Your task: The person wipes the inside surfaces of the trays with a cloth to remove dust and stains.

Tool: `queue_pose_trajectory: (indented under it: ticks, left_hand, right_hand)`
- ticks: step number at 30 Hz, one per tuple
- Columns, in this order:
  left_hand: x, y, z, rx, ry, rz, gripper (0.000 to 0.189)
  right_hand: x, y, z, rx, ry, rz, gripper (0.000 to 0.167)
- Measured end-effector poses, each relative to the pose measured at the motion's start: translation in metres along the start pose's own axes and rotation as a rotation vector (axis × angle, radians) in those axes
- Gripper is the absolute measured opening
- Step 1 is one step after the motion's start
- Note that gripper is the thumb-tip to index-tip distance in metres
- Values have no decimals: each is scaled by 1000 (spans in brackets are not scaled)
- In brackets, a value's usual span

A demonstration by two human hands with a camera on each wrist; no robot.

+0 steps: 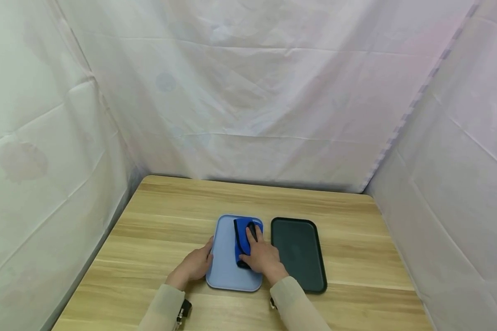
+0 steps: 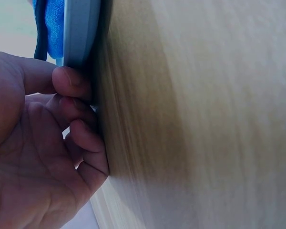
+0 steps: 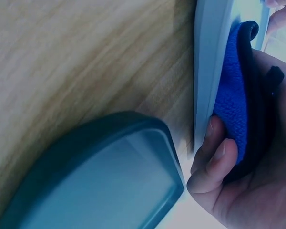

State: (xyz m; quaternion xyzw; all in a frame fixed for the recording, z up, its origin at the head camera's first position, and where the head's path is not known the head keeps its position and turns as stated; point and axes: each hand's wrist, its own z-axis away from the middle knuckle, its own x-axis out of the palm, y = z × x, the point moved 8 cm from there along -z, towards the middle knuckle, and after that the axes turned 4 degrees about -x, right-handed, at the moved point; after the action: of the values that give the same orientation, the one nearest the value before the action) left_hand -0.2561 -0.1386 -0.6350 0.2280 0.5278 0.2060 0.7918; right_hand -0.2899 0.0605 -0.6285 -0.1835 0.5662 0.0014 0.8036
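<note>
A light blue tray (image 1: pixel 225 264) lies on the wooden table. My left hand (image 1: pixel 196 263) holds its left edge; in the left wrist view, the curled fingers (image 2: pixel 83 136) meet the tabletop beside the tray's rim (image 2: pixel 78 36). On the right half of the tray is a folded blue cloth (image 1: pixel 241 232) with dark edging. My right hand (image 1: pixel 264 255) grips this cloth from above, fingers spread over it. Seen from the right wrist, two fingertips (image 3: pixel 221 155) curl against the fuzzy blue side of the cloth, and its dark border runs under the palm.
A dark green tray (image 1: pixel 296 253) lies just right of the light blue one, a narrow strip of table between them. Around the wooden table (image 1: pixel 149 220) hang pale fabric walls (image 1: pixel 248 92) at the back and both sides.
</note>
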Motion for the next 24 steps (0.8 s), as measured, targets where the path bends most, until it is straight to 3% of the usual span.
queue_pose_trajectory:
  ticks: [24]
  left_hand:
    - [4, -2, -3, -6, 13, 16, 58]
  right_hand:
    - [-6, 1, -15, -29, 16, -38, 92]
